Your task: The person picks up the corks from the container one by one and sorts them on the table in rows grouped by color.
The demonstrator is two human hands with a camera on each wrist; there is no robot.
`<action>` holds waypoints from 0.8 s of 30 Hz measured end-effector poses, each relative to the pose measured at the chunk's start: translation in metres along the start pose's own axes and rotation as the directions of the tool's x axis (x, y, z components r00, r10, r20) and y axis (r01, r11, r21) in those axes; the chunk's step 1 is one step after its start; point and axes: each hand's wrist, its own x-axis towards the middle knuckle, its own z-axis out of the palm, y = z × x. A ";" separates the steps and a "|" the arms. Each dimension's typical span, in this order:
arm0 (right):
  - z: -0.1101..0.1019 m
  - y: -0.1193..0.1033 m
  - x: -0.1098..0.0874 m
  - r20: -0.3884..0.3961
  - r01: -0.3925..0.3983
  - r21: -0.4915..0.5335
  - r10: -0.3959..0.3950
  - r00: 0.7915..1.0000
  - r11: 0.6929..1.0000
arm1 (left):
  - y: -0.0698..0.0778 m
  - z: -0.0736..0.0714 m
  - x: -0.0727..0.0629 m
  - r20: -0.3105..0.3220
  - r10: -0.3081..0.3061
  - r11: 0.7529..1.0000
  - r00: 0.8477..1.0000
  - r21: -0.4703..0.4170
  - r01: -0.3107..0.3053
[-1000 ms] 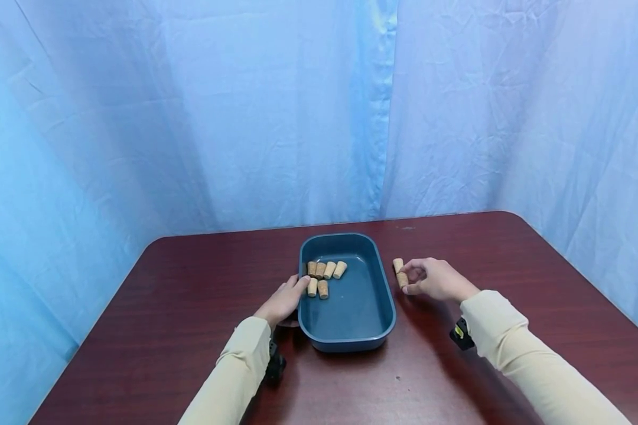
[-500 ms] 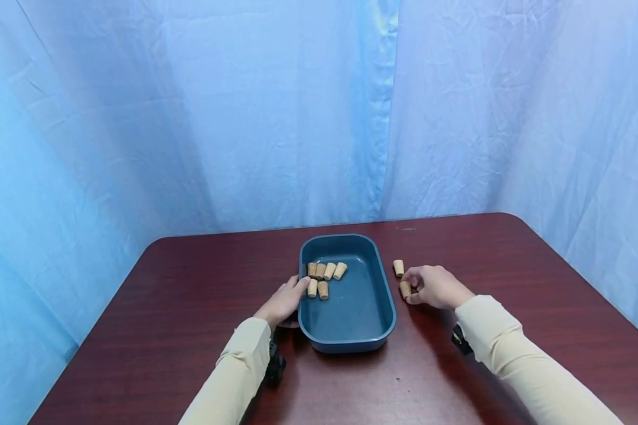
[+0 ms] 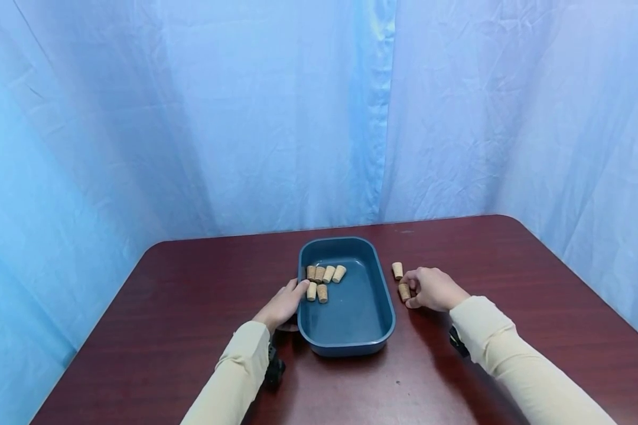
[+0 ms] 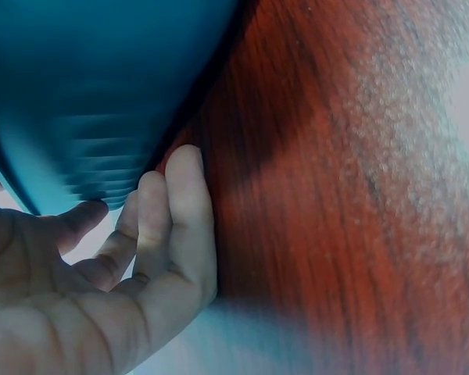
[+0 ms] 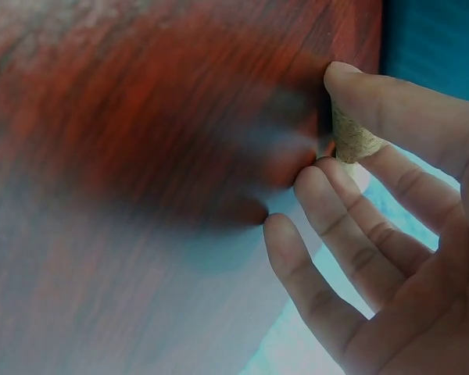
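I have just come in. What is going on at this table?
A person's right hand pinches a cork to the right of the tray, with a second cork just beyond it. The left hand holds the tray by its left side. At least six corks lie inside, in two rows, toward that side.

The head view is bright and fairly clear, the bluish curtain palest at the far left. Soft shadow falls beside the right sleeve; a dull sheen covers the near surface. Glare whitens the left wrist view's right edge. The right wrist view looks hazy, shadows blurring beside the fingers.
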 end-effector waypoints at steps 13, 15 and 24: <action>-0.003 -0.004 0.005 0.010 -0.019 -0.046 0.019 1.000 0.999 | 0.000 -0.002 -0.001 -0.010 0.004 1.000 1.000 0.004 -0.004; -0.001 -0.005 0.005 0.014 -0.023 -0.043 0.023 1.000 0.999 | -0.001 -0.002 -0.002 -0.011 0.002 1.000 1.000 0.007 -0.001; -0.001 -0.001 0.004 0.014 -0.022 -0.034 0.023 1.000 0.999 | 0.000 -0.001 -0.002 -0.004 0.006 1.000 1.000 -0.005 -0.006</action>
